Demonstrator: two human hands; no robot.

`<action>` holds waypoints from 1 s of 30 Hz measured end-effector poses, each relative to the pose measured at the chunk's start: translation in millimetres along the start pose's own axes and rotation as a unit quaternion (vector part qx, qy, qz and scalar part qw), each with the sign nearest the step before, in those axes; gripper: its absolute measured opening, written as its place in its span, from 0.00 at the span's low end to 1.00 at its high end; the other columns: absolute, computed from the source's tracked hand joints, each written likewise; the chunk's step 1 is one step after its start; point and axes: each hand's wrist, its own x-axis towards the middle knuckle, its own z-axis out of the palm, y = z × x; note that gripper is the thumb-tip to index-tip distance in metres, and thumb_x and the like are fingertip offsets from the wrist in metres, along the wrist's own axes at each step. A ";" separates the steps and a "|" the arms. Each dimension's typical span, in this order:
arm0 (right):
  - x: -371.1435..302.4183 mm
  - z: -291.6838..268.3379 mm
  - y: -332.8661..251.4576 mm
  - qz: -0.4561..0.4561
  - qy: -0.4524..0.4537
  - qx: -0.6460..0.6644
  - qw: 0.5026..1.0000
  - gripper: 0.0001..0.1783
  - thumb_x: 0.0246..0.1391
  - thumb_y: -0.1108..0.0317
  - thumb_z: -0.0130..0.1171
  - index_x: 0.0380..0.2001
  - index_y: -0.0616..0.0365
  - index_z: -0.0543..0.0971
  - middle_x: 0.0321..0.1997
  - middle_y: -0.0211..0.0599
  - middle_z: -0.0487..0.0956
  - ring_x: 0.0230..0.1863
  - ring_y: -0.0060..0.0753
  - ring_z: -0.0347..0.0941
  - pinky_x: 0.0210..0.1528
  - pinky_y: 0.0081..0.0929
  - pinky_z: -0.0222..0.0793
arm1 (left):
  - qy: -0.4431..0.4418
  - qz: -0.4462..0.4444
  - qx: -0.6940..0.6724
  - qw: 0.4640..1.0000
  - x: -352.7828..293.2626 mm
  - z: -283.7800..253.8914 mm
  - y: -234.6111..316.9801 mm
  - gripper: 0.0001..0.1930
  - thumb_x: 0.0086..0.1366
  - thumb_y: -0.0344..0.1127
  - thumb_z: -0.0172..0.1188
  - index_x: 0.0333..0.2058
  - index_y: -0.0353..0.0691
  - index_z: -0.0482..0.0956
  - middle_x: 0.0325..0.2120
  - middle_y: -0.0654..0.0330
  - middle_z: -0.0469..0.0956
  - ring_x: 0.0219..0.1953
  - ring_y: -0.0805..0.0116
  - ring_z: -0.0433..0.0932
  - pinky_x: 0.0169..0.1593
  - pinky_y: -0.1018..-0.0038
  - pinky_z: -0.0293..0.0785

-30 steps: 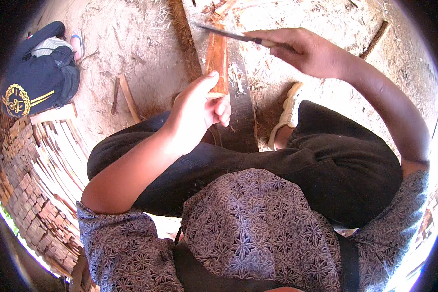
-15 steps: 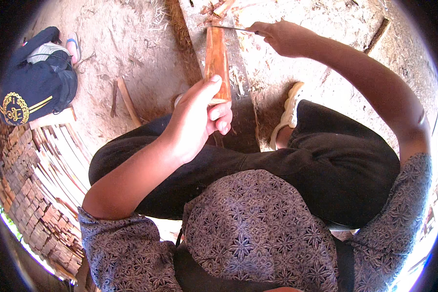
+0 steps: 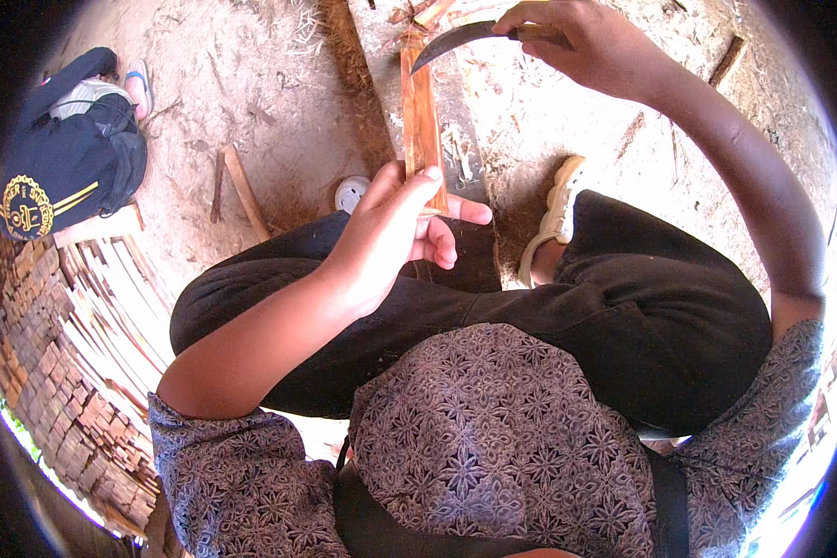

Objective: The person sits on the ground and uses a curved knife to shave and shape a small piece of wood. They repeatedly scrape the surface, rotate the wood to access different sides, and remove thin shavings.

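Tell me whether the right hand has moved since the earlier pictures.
Yes: judged against the dark stick at upper right, the right hand has shifted toward the picture's top.

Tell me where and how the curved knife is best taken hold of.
I'd grip the curved knife by its handle, coming from the person's right: the dark blade runs left from the handle, and its tip bends down toward the wood piece. The right hand holds it at that handle end.
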 end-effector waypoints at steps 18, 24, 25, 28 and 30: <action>13.5 -8.8 -15.7 0.069 -0.024 -0.021 0.997 0.13 0.66 0.70 0.51 0.50 0.58 0.81 0.41 0.44 0.84 0.40 0.38 0.83 0.46 0.31 0.84 | 0.018 -0.024 0.034 0.999 1.9 -2.6 -11.9 0.16 0.77 0.47 0.45 0.55 0.46 0.65 0.37 0.51 0.79 0.25 0.72 0.75 0.32 0.73 0.75; 6.4 -4.4 -14.7 0.027 0.045 -0.050 0.997 0.12 0.65 0.71 0.53 0.46 0.62 0.81 0.40 0.47 0.84 0.39 0.40 0.83 0.45 0.35 0.84 | 0.021 -0.024 0.016 0.999 2.4 -2.3 -10.4 0.16 0.76 0.47 0.46 0.54 0.46 0.65 0.35 0.53 0.78 0.24 0.72 0.75 0.31 0.73 0.75; 7.5 0.3 -9.3 0.005 0.064 -0.054 0.996 0.11 0.65 0.71 0.53 0.46 0.63 0.81 0.39 0.48 0.84 0.39 0.41 0.82 0.44 0.35 0.84 | 0.023 -0.023 0.010 0.999 2.4 -3.8 -11.1 0.15 0.76 0.47 0.46 0.54 0.46 0.65 0.34 0.53 0.78 0.24 0.71 0.75 0.31 0.73 0.74; 5.9 1.7 -9.1 -0.034 0.056 -0.019 0.998 0.09 0.65 0.72 0.53 0.44 0.62 0.80 0.35 0.46 0.82 0.36 0.41 0.82 0.41 0.35 0.83 | 0.023 -0.016 0.003 1.000 2.8 -6.6 -13.5 0.13 0.76 0.46 0.45 0.49 0.44 0.64 0.32 0.54 0.78 0.23 0.73 0.74 0.30 0.74 0.75; 2.1 -9.7 -22.2 0.032 -0.013 0.009 0.999 0.08 0.65 0.72 0.54 0.44 0.61 0.78 0.32 0.44 0.81 0.34 0.40 0.81 0.39 0.35 0.82 | 0.025 -0.012 0.001 1.000 2.9 -7.3 -13.7 0.13 0.77 0.46 0.44 0.47 0.43 0.64 0.31 0.55 0.78 0.22 0.73 0.74 0.29 0.74 0.75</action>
